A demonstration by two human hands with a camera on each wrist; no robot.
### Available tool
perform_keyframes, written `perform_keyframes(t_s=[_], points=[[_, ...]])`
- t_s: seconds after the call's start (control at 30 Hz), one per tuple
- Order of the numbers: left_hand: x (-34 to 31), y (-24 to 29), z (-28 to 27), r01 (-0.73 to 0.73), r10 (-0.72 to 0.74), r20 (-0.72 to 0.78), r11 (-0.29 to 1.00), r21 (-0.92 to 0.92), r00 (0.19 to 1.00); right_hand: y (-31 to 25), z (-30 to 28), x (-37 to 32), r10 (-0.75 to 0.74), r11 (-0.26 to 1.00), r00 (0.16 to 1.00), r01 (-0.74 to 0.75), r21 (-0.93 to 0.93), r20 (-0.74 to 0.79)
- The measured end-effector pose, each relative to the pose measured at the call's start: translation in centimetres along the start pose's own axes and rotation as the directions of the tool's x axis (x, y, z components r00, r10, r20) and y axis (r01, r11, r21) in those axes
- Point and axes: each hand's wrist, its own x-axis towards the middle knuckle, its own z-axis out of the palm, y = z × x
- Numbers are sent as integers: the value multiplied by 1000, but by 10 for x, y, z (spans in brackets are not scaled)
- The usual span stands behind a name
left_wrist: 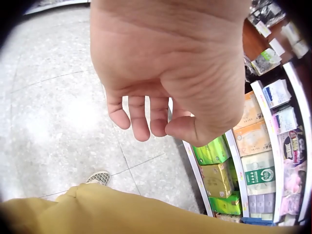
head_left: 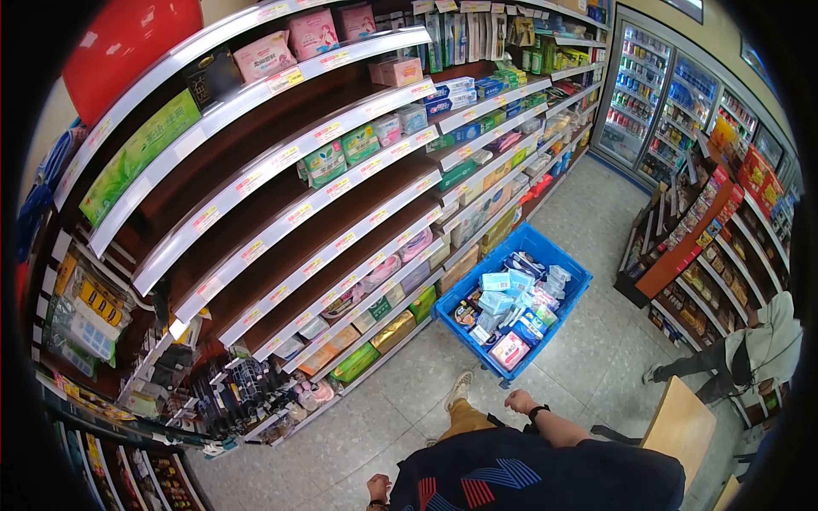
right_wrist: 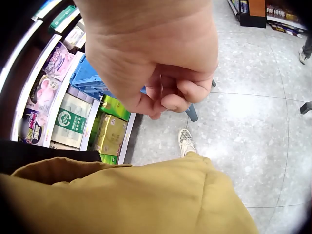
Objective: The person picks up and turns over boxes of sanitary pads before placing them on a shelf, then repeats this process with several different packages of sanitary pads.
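The left hand (head_left: 379, 488) hangs low beside the body; in the left wrist view this hand (left_wrist: 165, 73) has loosely bent fingers and nothing in them. The right hand (head_left: 520, 401) is just in front of the body, near the lower edge of a blue crate (head_left: 582, 297) on the floor. From the right wrist view, the right hand (right_wrist: 156, 63) has loosely curled fingers that hold nothing. Packets fill the crate, among them a pink-and-white pack (head_left: 509, 350) and light blue packs (head_left: 495, 301). Neither hand touches the crate.
Long curved shelves (head_left: 281, 217) with a few packs run along the left. A snack rack (head_left: 682, 247) and glass-door fridges (head_left: 652, 102) stand at the right. Another person (head_left: 750, 349) and a wooden table (head_left: 679, 426) are at the lower right. Grey tiles (head_left: 409, 383) cover the floor.
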Motion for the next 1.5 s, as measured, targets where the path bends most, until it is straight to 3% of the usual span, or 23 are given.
perform_keyframes(t_s=[0.2,0.4,0.57,0.97,1.03,1.07,1.17,1.23,1.5], points=[[-2,-7,-2,22,-22,-14,1000,-12,1000,-17,-4,-8,86,995,994,-82,-58,67],[0,-17,-4,3,-4,-12,999,-52,1000,-18,-5,-13,-1,998,998,4,-68,55],[0,-18,-5,-25,26,13,996,-87,1000,-12,-4,-10,13,999,998,-10,-48,63],[3,0,-2,50,-49,-4,998,49,999,-10,-4,-11,2,1000,996,1,-26,90],[14,-10,-8,-196,168,124,941,274,978,-12,-4,-12,3,1000,996,-1,-15,90],[15,-12,-10,-197,168,123,941,274,978,-14,-4,-12,14,1000,996,-13,-16,93],[8,-8,-7,-194,174,100,945,264,980,-19,-4,-14,12,1000,995,-12,-2,100],[-2,2,-1,31,-28,-59,999,44,998,-20,-3,-13,-4,1000,994,3,12,105],[-16,2,-3,-8,8,-54,1000,-5,999,-26,2,-13,47,996,994,-54,72,103]])
